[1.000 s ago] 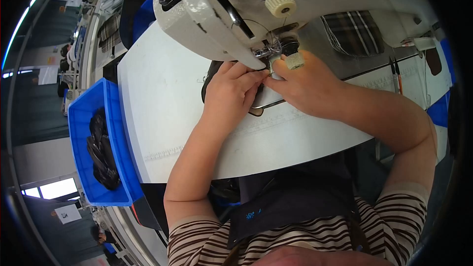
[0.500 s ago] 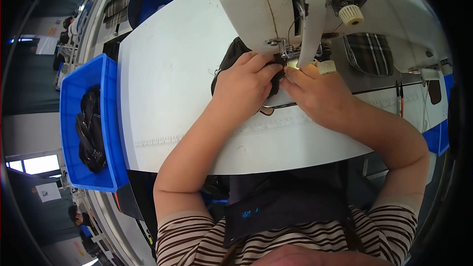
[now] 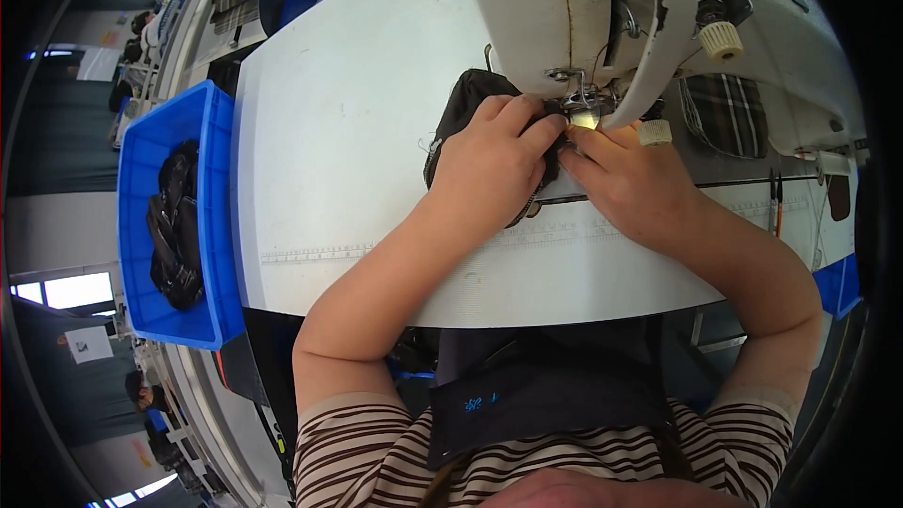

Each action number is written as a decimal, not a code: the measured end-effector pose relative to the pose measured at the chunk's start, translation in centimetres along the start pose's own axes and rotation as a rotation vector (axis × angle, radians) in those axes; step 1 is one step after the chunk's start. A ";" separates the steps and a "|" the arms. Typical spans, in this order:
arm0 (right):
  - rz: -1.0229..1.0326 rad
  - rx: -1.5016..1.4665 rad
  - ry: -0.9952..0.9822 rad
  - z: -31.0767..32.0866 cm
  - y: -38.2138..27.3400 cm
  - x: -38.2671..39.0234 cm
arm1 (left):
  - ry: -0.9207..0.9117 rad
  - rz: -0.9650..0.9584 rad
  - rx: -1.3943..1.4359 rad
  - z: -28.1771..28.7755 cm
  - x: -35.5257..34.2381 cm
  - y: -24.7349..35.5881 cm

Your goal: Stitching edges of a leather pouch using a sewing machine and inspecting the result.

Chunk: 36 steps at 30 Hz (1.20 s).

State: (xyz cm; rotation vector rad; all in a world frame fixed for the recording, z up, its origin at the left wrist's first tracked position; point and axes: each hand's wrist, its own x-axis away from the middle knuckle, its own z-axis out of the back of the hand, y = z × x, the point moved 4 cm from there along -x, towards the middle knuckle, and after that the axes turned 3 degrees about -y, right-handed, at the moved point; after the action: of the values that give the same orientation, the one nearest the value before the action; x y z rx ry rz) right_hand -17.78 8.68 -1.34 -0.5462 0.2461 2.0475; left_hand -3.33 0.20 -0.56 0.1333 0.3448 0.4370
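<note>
Since the earlier frame the black cloth [image 3: 466,103] has swung a little toward the person: its lower edge now shows below the left hand [image 3: 491,155] and covers more of the small brown piece [image 3: 534,211] there. The view has shifted too, so the sewing machine [image 3: 527,14] sits farther right.

The cloth lies toward the back of the white desk [image 3: 348,132], well away from its front edge, its right side tucked beneath the machine's head. The left hand is nearly closed, with the cloth caught under its bent fingers, likely to keep the bulk flat and steady. The right hand [image 3: 640,193] has thumb and forefinger drawn close together beside the lit needle area; I cannot tell whether they pinch the cloth or only guide its edge.

A blue bin [image 3: 223,245] of black pieces [image 3: 175,226] stands against the desk's left edge, probably for easy reach. Plaid cloth [image 3: 722,118] and thin tools [image 3: 776,202] lie toward the right edge, apart from the hands.
</note>
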 end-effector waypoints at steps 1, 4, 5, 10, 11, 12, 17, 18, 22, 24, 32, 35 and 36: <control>-0.005 0.008 -0.020 0.0 0.0 0.0 | 0.000 0.000 0.000 -0.1 0.1 0.1; -0.002 0.048 0.007 -0.2 -0.2 0.0 | -0.001 -0.008 -0.049 -0.3 0.2 0.5; -0.001 0.048 0.006 -0.2 -0.2 0.0 | 0.006 -0.004 -0.068 -0.4 0.2 0.6; 0.001 0.035 -0.003 0.1 -0.2 0.0 | -0.003 -0.010 -0.101 -0.7 -0.3 1.0; 0.001 0.036 -0.002 0.1 -0.1 0.0 | -0.007 -0.001 -0.090 -0.8 -0.3 1.1; 0.000 0.012 -0.008 0.1 0.0 0.0 | -0.011 0.008 -0.079 -0.8 -0.4 1.1; -0.022 -0.020 0.007 0.0 0.1 0.1 | 0.018 0.006 -0.057 -0.5 -0.2 1.1; -0.031 -0.033 0.007 0.0 0.1 0.1 | 0.020 0.002 -0.049 -0.5 -0.2 1.0; -0.074 -0.071 0.022 0.1 0.5 0.0 | -0.004 0.005 -0.043 -0.4 -0.2 0.6; -0.079 -0.079 0.012 0.1 0.6 0.0 | -0.036 0.030 0.008 -0.3 0.0 0.4; -0.138 -0.100 -0.046 0.0 1.2 0.8 | -0.212 0.042 0.173 1.8 1.2 0.7; -0.116 -0.146 -0.054 0.0 1.2 0.9 | -0.241 0.044 0.178 1.9 1.4 0.4; -0.114 -0.162 -0.067 0.1 1.1 0.8 | -0.232 0.038 0.178 2.0 1.4 0.3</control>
State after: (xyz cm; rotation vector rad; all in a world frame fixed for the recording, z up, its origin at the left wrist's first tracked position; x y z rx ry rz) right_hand -19.14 8.77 -1.65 -0.5764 0.0083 1.9810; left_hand -1.59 0.97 0.98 0.3613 0.1521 0.4231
